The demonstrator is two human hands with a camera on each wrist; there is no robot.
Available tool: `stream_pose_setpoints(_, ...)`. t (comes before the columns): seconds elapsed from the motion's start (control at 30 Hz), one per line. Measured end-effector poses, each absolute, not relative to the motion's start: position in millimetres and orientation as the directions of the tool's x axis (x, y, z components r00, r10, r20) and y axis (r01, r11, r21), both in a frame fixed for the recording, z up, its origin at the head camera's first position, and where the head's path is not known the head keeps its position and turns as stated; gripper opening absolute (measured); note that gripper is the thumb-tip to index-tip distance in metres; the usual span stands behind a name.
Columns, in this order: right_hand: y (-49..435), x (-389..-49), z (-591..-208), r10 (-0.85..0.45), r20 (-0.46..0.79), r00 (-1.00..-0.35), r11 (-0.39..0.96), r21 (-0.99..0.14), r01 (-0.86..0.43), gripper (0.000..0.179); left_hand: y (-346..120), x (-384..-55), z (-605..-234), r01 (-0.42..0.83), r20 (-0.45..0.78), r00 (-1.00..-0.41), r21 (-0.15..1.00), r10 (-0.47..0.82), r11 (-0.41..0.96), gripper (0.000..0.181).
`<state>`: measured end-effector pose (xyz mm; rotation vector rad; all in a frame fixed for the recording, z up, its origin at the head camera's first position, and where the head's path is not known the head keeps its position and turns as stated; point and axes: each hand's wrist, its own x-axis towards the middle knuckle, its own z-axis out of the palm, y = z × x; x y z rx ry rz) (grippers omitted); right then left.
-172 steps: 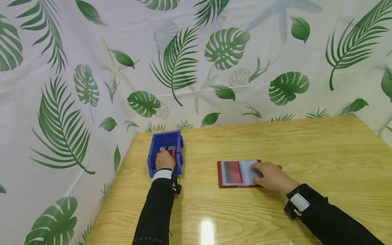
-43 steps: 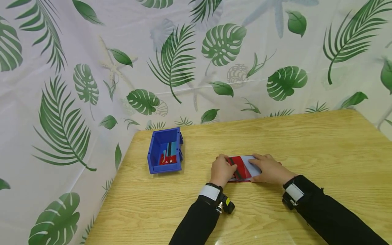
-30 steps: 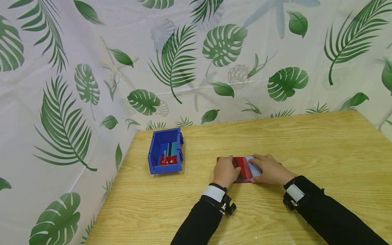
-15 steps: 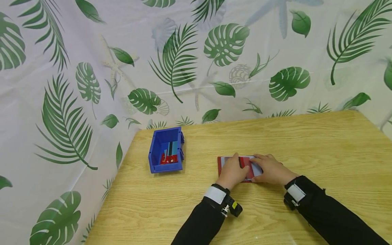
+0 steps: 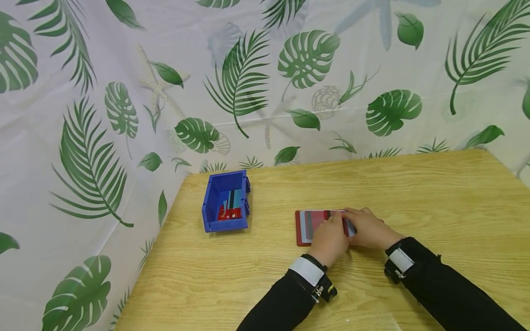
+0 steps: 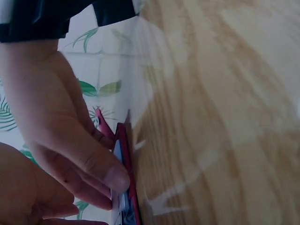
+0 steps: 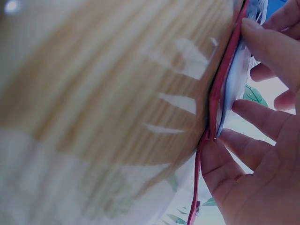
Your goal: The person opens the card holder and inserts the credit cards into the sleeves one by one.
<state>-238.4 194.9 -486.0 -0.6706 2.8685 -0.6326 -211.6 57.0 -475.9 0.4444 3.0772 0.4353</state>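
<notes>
An opened red card holder (image 5: 299, 236) with clear sleeves lies flat on the table. In its left sleeve a red card (image 5: 318, 217) shows dulled through the plastic. My left hand (image 5: 330, 240) pinches a second red bank card (image 5: 345, 226) with a dark stripe over the holder's middle; the fingers cover most of it. My right hand (image 5: 370, 231) grips the holder's right end, fingers and thumb at opposite edges. In the right wrist view the red cover (image 7: 227, 65) stands out beside the right fingers (image 7: 218, 159). The left wrist view shows both hands close together at the holder (image 6: 129, 164).
A blue bin (image 5: 225, 225) stands at the back left, with a red card (image 5: 229, 214) and a blue-green card (image 5: 237, 198) inside. The wood table (image 5: 414, 197) meets a leaf-print cloth (image 5: 306, 105) at the back and left.
My left hand has left the blue bin with a red card, then slid it rightward across the holder, baring the left sleeve. My right hand stays at the holder's right end.
</notes>
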Motion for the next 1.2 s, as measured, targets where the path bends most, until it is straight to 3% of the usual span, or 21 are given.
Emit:
stream_pose_setpoints(0.17,194.8,-237.4,-483.9,-0.458,-0.016,-0.889,0.808,-0.424,-0.409,0.061,64.9,-204.1,-476.1,0.290,0.025,-0.956,0.237,0.293,0.927,0.053)
stream_pose_setpoints(0.37,193.2,-236.7,-483.0,-0.480,0.024,-0.877,0.802,-0.392,-0.450,0.050,68.6,-202.8,-481.1,0.284,0.024,-0.957,0.272,0.289,0.919,0.056)
stream_pose_setpoints(0.6,193.8,-239.1,-483.3,-0.480,0.034,-0.877,0.797,-0.400,-0.452,0.059,61.6,-206.0,-482.0,0.290,0.029,-0.954,0.343,0.298,0.893,0.054)
stream_pose_setpoints(0.83,191.9,-239.6,-483.3,-0.490,0.039,-0.871,0.784,-0.418,-0.459,0.064,44.1,-211.9,-477.7,0.337,0.126,-0.939,0.519,0.320,0.785,0.040)
stream_pose_setpoints(1.03,190.3,-239.3,-480.5,-0.455,-0.033,-0.890,0.794,-0.468,-0.389,0.075,13.3,-221.8,-466.7,0.353,0.187,-0.936,0.475,0.300,0.806,0.029)
stream_pose_setpoints(1.2,190.9,-240.5,-480.3,-0.439,-0.058,-0.896,0.808,-0.461,-0.366,0.083,-13.2,-226.2,-467.9,0.286,0.152,-0.958,0.426,0.243,0.858,0.028)
